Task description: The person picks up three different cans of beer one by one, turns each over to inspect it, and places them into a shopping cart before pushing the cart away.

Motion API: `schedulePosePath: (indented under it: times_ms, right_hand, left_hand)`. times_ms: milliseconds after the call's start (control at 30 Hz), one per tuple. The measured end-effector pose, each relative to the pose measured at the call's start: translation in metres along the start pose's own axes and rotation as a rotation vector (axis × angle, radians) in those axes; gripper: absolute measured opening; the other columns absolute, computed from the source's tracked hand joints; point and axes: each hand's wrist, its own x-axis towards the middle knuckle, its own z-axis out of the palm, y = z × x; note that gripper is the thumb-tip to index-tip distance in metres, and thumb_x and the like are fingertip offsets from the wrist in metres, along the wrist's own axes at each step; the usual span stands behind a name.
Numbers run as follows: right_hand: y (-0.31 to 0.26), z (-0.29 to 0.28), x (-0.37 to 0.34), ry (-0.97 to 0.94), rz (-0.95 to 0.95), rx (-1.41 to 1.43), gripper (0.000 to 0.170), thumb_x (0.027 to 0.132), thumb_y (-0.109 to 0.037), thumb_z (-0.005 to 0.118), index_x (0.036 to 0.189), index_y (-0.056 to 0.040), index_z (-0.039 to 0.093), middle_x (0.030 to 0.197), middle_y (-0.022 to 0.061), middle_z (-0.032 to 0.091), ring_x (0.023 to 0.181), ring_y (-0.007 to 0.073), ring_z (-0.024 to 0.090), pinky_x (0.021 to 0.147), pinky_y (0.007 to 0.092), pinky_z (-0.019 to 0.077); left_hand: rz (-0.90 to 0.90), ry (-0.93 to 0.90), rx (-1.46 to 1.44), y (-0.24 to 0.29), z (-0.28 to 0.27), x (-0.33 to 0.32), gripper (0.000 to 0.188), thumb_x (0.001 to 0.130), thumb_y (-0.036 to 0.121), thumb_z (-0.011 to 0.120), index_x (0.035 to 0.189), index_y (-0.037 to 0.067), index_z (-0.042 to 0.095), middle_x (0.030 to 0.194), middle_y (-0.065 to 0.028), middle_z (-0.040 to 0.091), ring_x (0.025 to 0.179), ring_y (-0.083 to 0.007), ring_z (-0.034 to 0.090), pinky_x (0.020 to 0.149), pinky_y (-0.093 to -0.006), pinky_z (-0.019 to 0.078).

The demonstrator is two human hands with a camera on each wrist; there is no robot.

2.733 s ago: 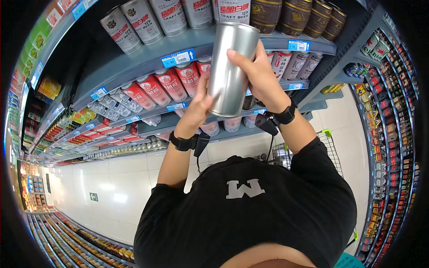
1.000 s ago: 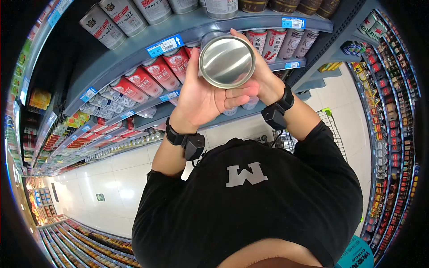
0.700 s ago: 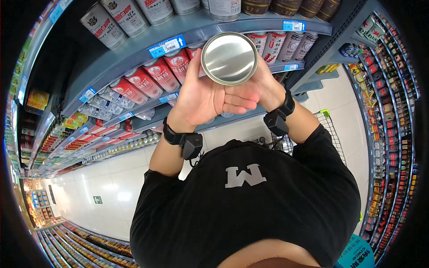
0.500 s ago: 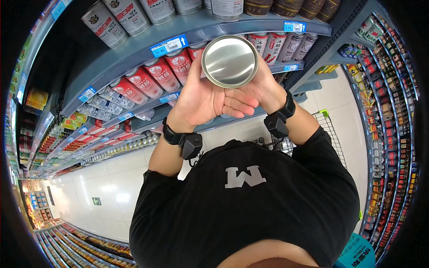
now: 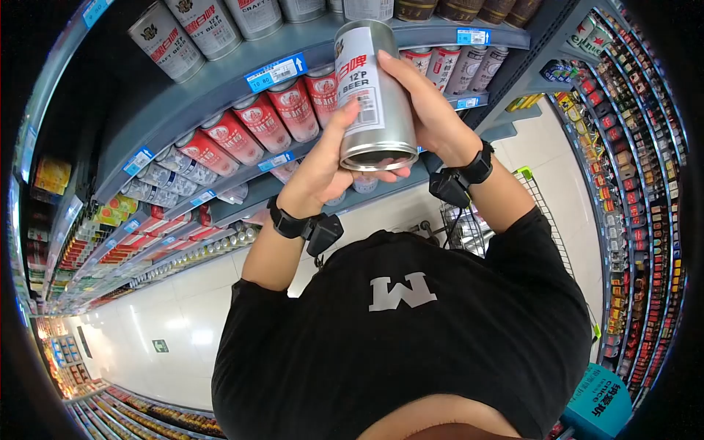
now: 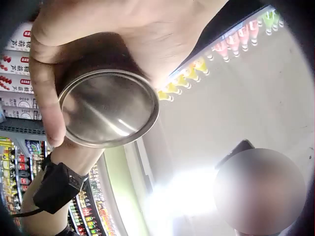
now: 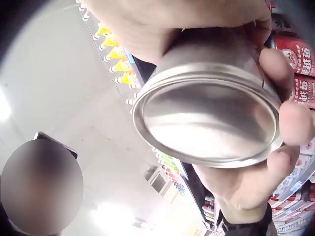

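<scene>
1. Silver metal shines on the can [image 5: 396, 99], which I see held in 2 hands in front of the shelf [image 5: 220, 75]. It leans, with its lower end turned toward the person's shirt [image 5: 403, 345].
2. My head view reads "12°P" and "BEER" on its white label [image 5: 358, 70], printed in red and black.
3. Left hand [image 5: 323, 158]: curled snugly round the can, thumb across the label, other fingers showing below the lower rim.
4. Right hand [image 5: 438, 117]: closed about the can's other side, thumb lying along the upper body. Neither grip leaves a gap that I can make out.
5. Both wrist views show me the bare lower end [image 6: 110, 109] and its raised rim.
6. White cans [image 5: 172, 44] and brown cans [image 5: 447, 9] stand on the shelf behind; red cans [image 5: 260, 126] line the level below. I cannot tell how near the held can is to them.
7. Blue-and-white price tag [image 5: 275, 72]: on the shelf edge, left of the can in my head view.
8. Wire cart [image 5: 546, 209]: on the pale floor [image 5: 198, 293], beside the right arm.
</scene>
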Motion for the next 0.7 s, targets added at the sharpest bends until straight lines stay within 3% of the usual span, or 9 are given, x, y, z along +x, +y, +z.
schedulePosePath:
  times_ms: [67,167,300,333,433,500,567,600,700]
  right_hand:
    - [0.000,0.000,-0.002,-0.072,0.047,0.238,0.061,0.092,-0.047,0.058,0.131,-0.0019,0.047,0.121,0.0142,0.058,0.111,0.0223,0.057,0.098,0.0390,0.0444]
    - [0.001,-0.019,0.009,-0.247,0.127,0.542,0.057,0.094,-0.047,0.056,0.130,-0.0032,0.049,0.120,0.0131,0.059,0.109,0.0223,0.058,0.097,0.0391,0.0455]
    - [0.006,-0.015,0.009,-0.153,0.053,0.421,0.052,0.093,-0.048,0.056,0.120,-0.0034,0.055,0.113,0.0108,0.062,0.102,0.0195,0.060,0.090,0.0359,0.0498]
    - [0.004,-0.014,0.010,-0.152,0.049,0.425,0.052,0.093,-0.048,0.056,0.120,-0.0034,0.055,0.113,0.0108,0.062,0.102,0.0195,0.060,0.090,0.0359,0.0498]
    - [-0.004,-0.010,0.010,-0.096,0.100,0.337,0.051,0.091,-0.050,0.059,0.113,-0.0047,0.058,0.104,0.0092,0.062,0.091,0.0190,0.060,0.083,0.0349,0.0510]
    - [-0.004,-0.007,0.009,-0.012,0.088,0.278,0.051,0.090,-0.051,0.059,0.111,-0.0050,0.057,0.103,0.0098,0.061,0.091,0.0196,0.058,0.083,0.0349,0.0507]
    - [-0.013,-0.001,0.005,0.075,0.237,0.247,0.043,0.094,-0.047,0.056,0.105,-0.0054,0.062,0.082,0.0048,0.066,0.059,0.0143,0.060,0.052,0.0267,0.0516]
    - [-0.013,-0.002,0.007,0.032,0.219,0.258,0.039,0.096,-0.044,0.054,0.096,-0.0062,0.062,0.069,0.0017,0.063,0.042,0.0106,0.052,0.037,0.0220,0.0434]
    - [-0.015,0.001,0.004,0.061,0.216,0.331,0.038,0.098,-0.043,0.051,0.085,-0.0083,0.061,0.061,-0.0020,0.059,0.035,0.0070,0.045,0.033,0.0188,0.0384]
  left_hand:
    - [-0.063,-0.106,-0.255,0.003,-0.001,-0.002,0.087,0.089,0.071,0.039,0.136,-0.003,0.039,0.114,-0.0274,0.061,0.089,-0.0463,0.066,0.071,-0.0453,0.0608]
    - [-0.065,-0.149,-0.424,0.002,0.009,0.002,0.091,0.088,0.074,0.034,0.137,-0.003,0.039,0.115,-0.0317,0.059,0.098,-0.0495,0.063,0.078,-0.0479,0.0593]
    - [-0.043,-0.316,-0.520,0.007,0.010,0.003,0.096,0.087,0.078,0.025,0.136,-0.004,0.040,0.118,-0.0370,0.055,0.104,-0.0517,0.060,0.082,-0.0492,0.0579]
    - [-0.038,-0.222,-0.415,0.010,0.018,0.003,0.096,0.088,0.075,0.025,0.139,-0.006,0.035,0.119,-0.0431,0.051,0.097,-0.0518,0.062,0.075,-0.0497,0.0596]
    - [-0.002,-0.103,-0.217,0.008,0.000,0.006,0.094,0.090,0.073,0.023,0.139,-0.006,0.035,0.119,-0.0432,0.050,0.098,-0.0516,0.062,0.077,-0.0501,0.0590]
    - [-0.037,-0.231,-0.466,0.009,-0.005,0.010,0.091,0.092,0.070,0.025,0.138,-0.007,0.036,0.118,-0.0427,0.051,0.099,-0.0507,0.062,0.080,-0.0499,0.0584]
    - [-0.072,-0.125,-0.578,0.011,0.005,0.011,0.086,0.090,0.071,0.033,0.133,-0.003,0.045,0.113,-0.0326,0.059,0.098,-0.0460,0.064,0.078,-0.0469,0.0598]
    - [-0.053,-0.173,-0.630,0.011,0.004,0.014,0.083,0.091,0.069,0.037,0.131,-0.004,0.047,0.114,-0.0327,0.059,0.100,-0.0459,0.063,0.081,-0.0478,0.0589]
    - [-0.035,-0.195,-0.794,0.016,0.010,0.013,0.083,0.091,0.068,0.037,0.131,-0.004,0.046,0.116,-0.0325,0.057,0.105,-0.0459,0.061,0.086,-0.0492,0.0575]
